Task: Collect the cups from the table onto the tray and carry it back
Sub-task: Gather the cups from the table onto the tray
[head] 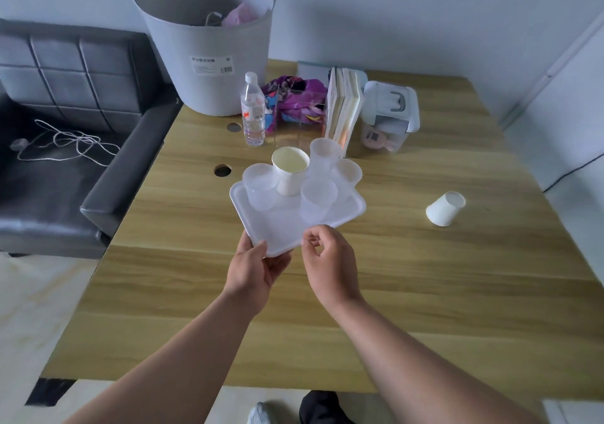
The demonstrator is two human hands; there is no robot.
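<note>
White tray carried above the wooden bench, loaded with five cups standing upright: one white paper cup near the middle, four translucent plastic cups around it, at left, at front, at right and at rear. All apparently empty (nothing visible inside the paper one but its pale lining). One more paper cup lying tipped on its side on the bench, well apart to the right of the tray, mouth turned away toward the far right.

Left hand gripping the tray's near corner, thumb on the top edge, fingers beneath. Right hand just beside that same corner, fingers curled loosely, thumb and forefinger at the tray's rim; whether actually pinching it, cannot tell.

At the bench's far side: large grey tub with handles, pink cloth inside; water bottle upright; clear acrylic organiser in front of purple fabric; row of books; lidded plastic box holding small items, too blurred to name.
</note>
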